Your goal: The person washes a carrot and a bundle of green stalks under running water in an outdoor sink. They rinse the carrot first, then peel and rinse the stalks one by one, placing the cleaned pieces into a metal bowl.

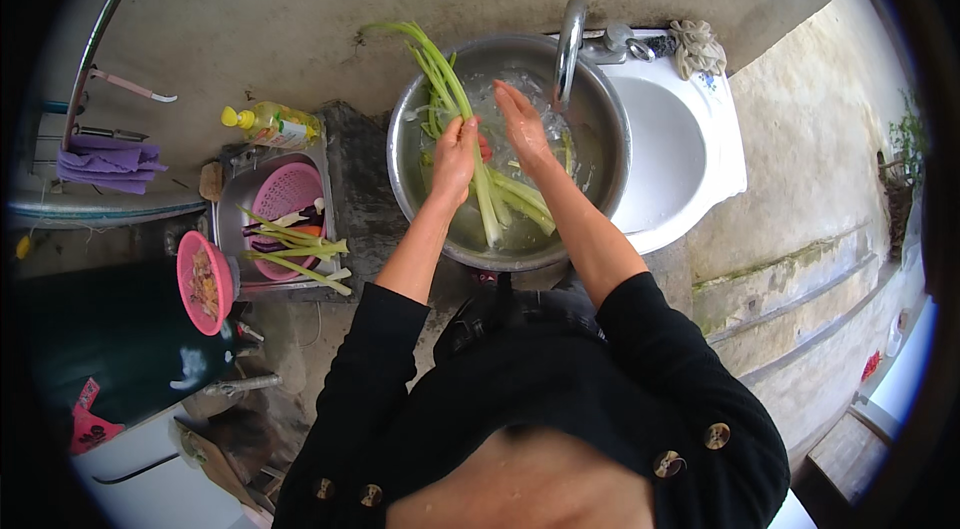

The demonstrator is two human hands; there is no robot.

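Note:
My left hand (455, 157) is closed around a long green celery stalk (484, 206), its leafy end leaning over the rim towards the wall. Below this hand is a large stainless steel basin (399, 176) holding water. More celery stalks (529, 200) lie in the water, partly behind my right forearm. Over the basin, my right hand (525, 129) is stretched out with nothing in it, apart from the held stalk. A chrome faucet (571, 41) curves above the basin just beyond my right hand, and the water below it is churned.
The basin overlaps a white ceramic washbasin (667, 154) with a grey cloth (697, 47) at its back corner. Leftward, a metal sink (232, 221) holds a pink colander (289, 187), eggplants and cut celery (304, 247). A yellow pump bottle (277, 125) and a pink basket (204, 285) stand beside it.

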